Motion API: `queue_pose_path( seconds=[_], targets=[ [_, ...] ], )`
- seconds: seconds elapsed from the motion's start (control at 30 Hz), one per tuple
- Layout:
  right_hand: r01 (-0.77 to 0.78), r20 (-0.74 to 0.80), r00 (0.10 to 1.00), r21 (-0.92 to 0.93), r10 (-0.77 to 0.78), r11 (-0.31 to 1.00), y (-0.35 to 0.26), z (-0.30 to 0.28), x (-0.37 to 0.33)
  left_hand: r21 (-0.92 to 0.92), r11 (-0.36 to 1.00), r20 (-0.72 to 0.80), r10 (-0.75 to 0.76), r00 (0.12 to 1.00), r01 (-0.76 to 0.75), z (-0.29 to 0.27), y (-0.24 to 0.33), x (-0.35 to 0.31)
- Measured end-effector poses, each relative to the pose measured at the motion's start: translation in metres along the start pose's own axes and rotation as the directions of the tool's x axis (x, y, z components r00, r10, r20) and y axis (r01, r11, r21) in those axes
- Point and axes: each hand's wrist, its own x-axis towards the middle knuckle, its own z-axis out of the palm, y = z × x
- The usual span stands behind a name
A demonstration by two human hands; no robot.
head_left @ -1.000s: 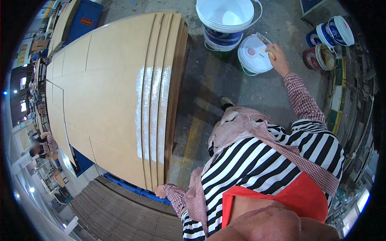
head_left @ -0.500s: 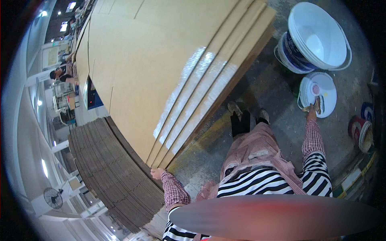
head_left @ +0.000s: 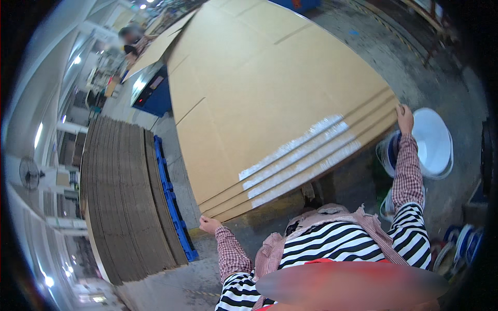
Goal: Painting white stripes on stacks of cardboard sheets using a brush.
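Large tan cardboard sheets (head_left: 270, 88) lie overlapped in front of me, their near edges stepped one behind another. A shiny white wet-looking coating (head_left: 293, 155) runs across the stepped edges. At the near left corner my left hand (head_left: 210, 224) is closed, pinching the cardboard edge between thumb and fingers. My right hand (head_left: 404, 120) grips the right corner of the same sheets, its fingers partly hidden by the board. How many layers each hand holds cannot be made out.
To the left, a tall stack of cardboard (head_left: 119, 202) stands beside a blue pallet (head_left: 174, 202). White buckets (head_left: 433, 142) sit on the floor by my right arm. Beyond the sheets are a blue machine (head_left: 153, 93) and another person (head_left: 134, 44). Round cans (head_left: 461, 241) stand at lower right.
My right hand has left the small white bucket and the brush-like tool there, and now holds the sheets' right corner. My left hand stays at the left corner. The view has turned.
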Motion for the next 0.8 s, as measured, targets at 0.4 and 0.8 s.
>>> queue_pose_path(
  seconds=[0.4, 0.8],
  targets=[
    [-0.206, 0.065, 0.977, 0.033, 0.204, 0.978, 0.020, -0.004, 0.061, -0.451, 0.849, 0.484, -0.027, 0.875, 0.276, -0.037, -0.010, 0.060],
    [-0.107, -0.155, 0.975, 0.288, 0.157, 0.952, 0.037, 0.042, 0.066, -0.275, 0.961, -0.012, -0.022, 1.000, 0.018, -0.013, 0.022, 0.036]
  ],
)
